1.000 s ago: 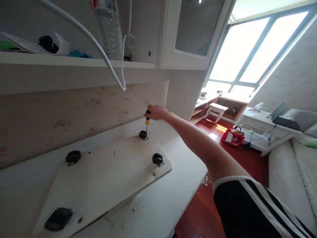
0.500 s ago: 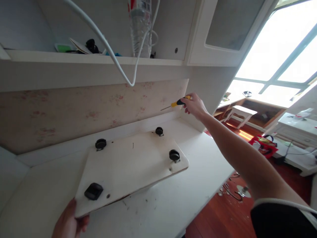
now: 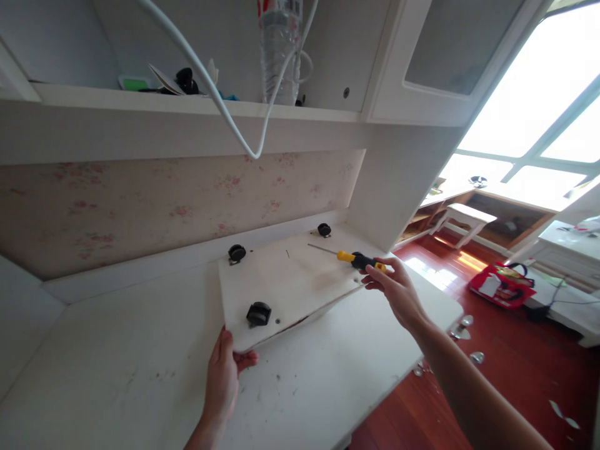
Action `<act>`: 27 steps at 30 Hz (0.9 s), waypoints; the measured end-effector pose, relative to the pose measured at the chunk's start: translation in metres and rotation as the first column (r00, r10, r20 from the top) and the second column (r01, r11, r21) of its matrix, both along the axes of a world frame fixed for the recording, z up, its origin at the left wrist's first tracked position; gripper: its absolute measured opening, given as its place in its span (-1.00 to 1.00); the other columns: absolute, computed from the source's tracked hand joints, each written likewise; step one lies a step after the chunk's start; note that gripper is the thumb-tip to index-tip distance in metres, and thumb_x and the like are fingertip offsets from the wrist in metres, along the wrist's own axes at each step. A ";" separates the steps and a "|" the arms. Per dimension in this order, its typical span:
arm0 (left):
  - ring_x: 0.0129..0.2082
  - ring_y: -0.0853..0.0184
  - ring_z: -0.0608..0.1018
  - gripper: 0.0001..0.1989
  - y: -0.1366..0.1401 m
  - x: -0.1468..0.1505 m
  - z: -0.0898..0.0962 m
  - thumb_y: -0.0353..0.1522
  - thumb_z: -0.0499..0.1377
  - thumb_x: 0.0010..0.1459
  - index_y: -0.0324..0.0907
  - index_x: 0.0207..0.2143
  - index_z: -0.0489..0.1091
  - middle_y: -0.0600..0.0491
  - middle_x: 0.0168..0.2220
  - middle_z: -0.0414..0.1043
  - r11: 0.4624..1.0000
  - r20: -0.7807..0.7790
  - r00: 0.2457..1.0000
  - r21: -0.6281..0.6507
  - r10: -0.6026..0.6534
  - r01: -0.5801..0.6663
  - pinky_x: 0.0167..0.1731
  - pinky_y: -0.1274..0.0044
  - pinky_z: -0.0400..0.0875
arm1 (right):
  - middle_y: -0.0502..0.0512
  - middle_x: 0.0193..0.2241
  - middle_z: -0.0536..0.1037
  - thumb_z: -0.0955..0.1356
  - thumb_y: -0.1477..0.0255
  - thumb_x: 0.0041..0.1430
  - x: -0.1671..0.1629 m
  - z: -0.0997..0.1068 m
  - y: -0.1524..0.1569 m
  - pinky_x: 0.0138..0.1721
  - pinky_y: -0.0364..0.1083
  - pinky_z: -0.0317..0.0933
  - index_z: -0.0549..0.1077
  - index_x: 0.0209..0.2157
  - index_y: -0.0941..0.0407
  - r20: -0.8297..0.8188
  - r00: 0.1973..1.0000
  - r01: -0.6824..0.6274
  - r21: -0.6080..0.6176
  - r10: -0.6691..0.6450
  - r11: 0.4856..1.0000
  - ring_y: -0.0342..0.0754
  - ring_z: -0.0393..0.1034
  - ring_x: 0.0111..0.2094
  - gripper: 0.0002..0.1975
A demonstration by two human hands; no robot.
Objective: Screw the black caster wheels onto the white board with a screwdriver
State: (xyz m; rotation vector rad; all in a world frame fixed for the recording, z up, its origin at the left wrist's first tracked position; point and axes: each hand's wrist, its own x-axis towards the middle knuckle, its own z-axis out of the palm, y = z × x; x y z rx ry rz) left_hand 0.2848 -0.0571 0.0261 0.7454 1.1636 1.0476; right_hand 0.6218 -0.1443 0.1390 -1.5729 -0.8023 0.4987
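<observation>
A white board (image 3: pixel 300 281) with black casters lies on the white desktop, its wheels facing up. My left hand (image 3: pixel 224 375) grips the board's near left corner, fingers underneath and thumb at the edge. One caster (image 3: pixel 259 314) sits close to that hand; others stand at the back left (image 3: pixel 237 253) and back right (image 3: pixel 324 230). Above the board's right end, my right hand (image 3: pixel 396 289) holds a yellow and black screwdriver (image 3: pixel 345 256), its thin shaft pointing left. The screwdriver's handle mostly hides the near right caster. The tip appears apart from any screw.
Overhead, a shelf (image 3: pixel 187 106) carries a plastic bottle (image 3: pixel 280 56) and small items, and a white cable (image 3: pixel 225 119) hangs down in front. The desktop (image 3: pixel 117 350) has dark specks. To the right are a red bag (image 3: pixel 501 284) and a white stool (image 3: pixel 464 219).
The board has slid right and away along the desktop with my left hand on its corner. My right hand has lowered the screwdriver from near the back wall to over the board's right end.
</observation>
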 end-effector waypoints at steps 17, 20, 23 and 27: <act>-0.40 0.23 0.65 -0.61 0.016 0.114 0.000 -0.19 0.03 0.37 -0.22 0.12 0.20 -0.06 -0.33 0.53 0.984 0.069 0.982 -0.003 -0.175 0.176 -0.36 0.39 0.61 | 0.09 -0.34 0.56 0.28 0.13 0.18 0.012 -0.075 0.042 -0.33 0.00 0.24 0.36 -0.07 0.01 0.540 0.841 0.097 -0.228 0.043 0.969 0.02 0.40 -0.45 -0.65; -0.41 0.21 0.65 -0.63 0.019 0.118 -0.001 -0.18 0.05 0.35 -0.21 0.09 0.25 -0.11 -0.22 0.51 0.977 0.042 0.976 -0.002 -0.215 0.215 -0.43 0.39 0.61 | 0.09 -0.34 0.56 0.27 0.16 0.17 0.015 -0.081 0.044 -0.32 0.01 0.25 0.34 -0.05 0.01 0.577 0.812 0.086 -0.268 0.088 0.960 0.05 0.42 -0.39 -0.64; -0.43 0.23 0.64 -0.60 0.022 0.117 -0.003 -0.17 0.06 0.34 -0.21 0.11 0.24 -0.14 -0.13 0.47 0.972 0.013 0.972 -0.007 -0.235 0.235 -0.47 0.38 0.61 | 0.09 -0.35 0.56 0.26 0.17 0.18 0.016 -0.081 0.043 -0.31 0.00 0.26 0.32 -0.01 0.02 0.590 0.800 0.086 -0.302 0.115 0.949 0.06 0.44 -0.37 -0.62; -0.44 0.28 0.63 -0.59 0.023 0.110 -0.003 -0.16 0.06 0.32 -0.21 0.10 0.27 -0.19 0.03 0.37 0.964 0.000 0.964 -0.023 -0.265 0.265 -0.46 0.39 0.59 | 0.10 -0.30 0.57 0.28 0.14 0.18 0.015 -0.077 0.046 -0.30 0.00 0.27 0.29 0.01 0.01 0.590 0.798 0.100 -0.336 0.126 0.937 0.05 0.46 -0.35 -0.59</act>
